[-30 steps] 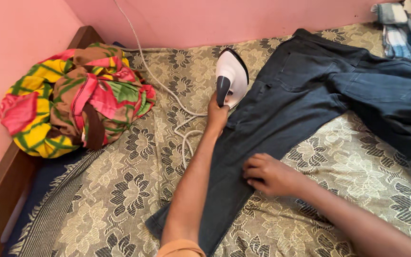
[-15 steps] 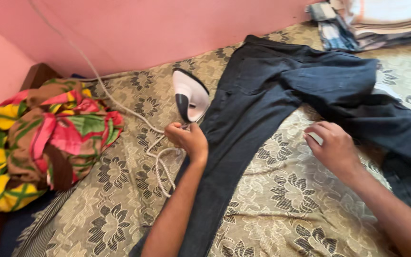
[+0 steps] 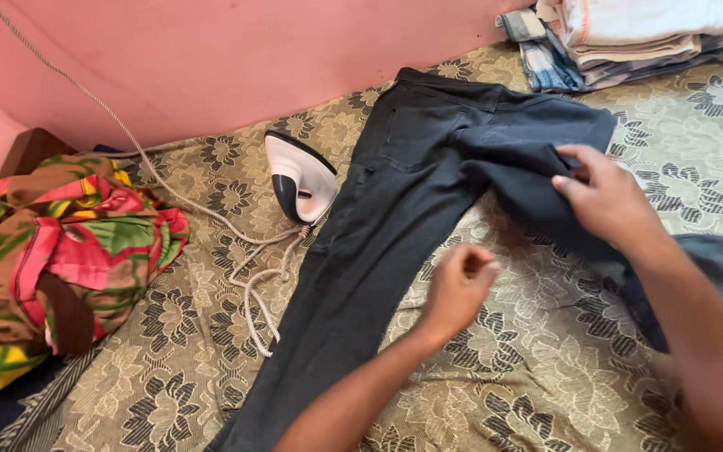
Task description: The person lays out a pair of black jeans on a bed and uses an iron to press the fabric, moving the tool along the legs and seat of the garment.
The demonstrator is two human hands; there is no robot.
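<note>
Dark blue jeans (image 3: 395,209) lie spread on a bed with a floral cover (image 3: 546,368). My right hand (image 3: 608,201) grips the fabric of the jeans' right leg, near the thigh. My left hand (image 3: 460,285) hovers over the cover between the two legs, fingers loosely curled with nothing in them. A white and black iron (image 3: 299,177) stands on its heel just left of the jeans, no hand on it. Its braided cord (image 3: 253,285) loops on the cover and runs up the wall.
A bundle of bright red, green and yellow cloth (image 3: 60,259) sits at the left by the wooden bed frame (image 3: 31,146). Folded clothes (image 3: 629,38) are stacked at the top right against the pink wall (image 3: 236,59).
My left hand has let go of the iron, which now stands alone, and moved right over the cover. My right hand moved up and took hold of the jeans' right leg.
</note>
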